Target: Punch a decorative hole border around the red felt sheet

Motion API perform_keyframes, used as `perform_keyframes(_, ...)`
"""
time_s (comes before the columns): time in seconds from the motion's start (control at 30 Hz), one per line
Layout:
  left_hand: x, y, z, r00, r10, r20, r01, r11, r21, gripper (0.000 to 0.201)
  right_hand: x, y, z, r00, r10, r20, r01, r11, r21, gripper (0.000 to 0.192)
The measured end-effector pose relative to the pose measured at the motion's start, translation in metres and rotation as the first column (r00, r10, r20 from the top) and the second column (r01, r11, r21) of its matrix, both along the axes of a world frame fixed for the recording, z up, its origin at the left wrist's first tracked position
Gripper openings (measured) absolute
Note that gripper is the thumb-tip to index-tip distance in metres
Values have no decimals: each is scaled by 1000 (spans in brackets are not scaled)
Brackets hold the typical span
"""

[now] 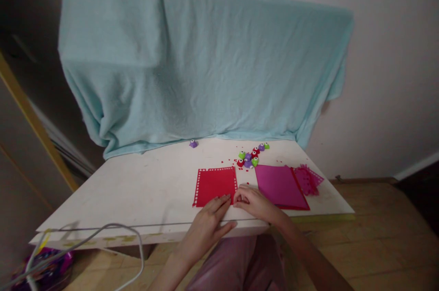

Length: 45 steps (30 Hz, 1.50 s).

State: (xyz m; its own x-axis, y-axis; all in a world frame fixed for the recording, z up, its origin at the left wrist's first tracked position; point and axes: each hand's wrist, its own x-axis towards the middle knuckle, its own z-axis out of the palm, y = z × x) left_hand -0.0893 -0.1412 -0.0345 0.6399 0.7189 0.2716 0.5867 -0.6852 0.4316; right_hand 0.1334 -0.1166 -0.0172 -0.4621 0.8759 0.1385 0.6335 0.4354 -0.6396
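A square red sheet with small holes along its left, top and right edges lies on the white table. My left hand rests flat over its lower right corner, fingers stretched out. At the sheet's right edge, my right hand has its fingers curled in a pinch on the border; the fingertips are partly hidden. Just right of that hand lies a magenta sheet on top of red material. Beyond the hands sits a cluster of small red, purple and green pieces with eyes.
Torn perforated pink strips lie at the table's right side. A lone purple piece with an eye stands at the back. Tiny red bits are scattered around. A light blue cloth hangs behind the table; a grey cable loops at front left.
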Motion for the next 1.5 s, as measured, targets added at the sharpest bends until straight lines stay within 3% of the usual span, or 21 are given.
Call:
perform_keyframes(0.47, 0, 2, -4, 995, -13, -95, 20, 998, 67, 54, -2, -3, 2, 988, 64, 144, -74, 995, 70, 9)
perform_keyframes(0.87, 1, 2, -4, 1000, -17, -26, 19, 995, 97, 57, 8, -8, 9, 990, 70, 121, -74, 997, 25, 10)
perform_keyframes(1.3, 8, -4, -1, 994, 12, -106, 4, 989, 146, 55, 28, -23, 6, 991, 14, 130, -13, 1000, -11, 9)
perform_keyframes(1.5, 6, -6, 1, 995, 5, -101, 15, 980, 201, 53, 49, -30, 18, 991, -127, -39, 125, 991, -44, 13)
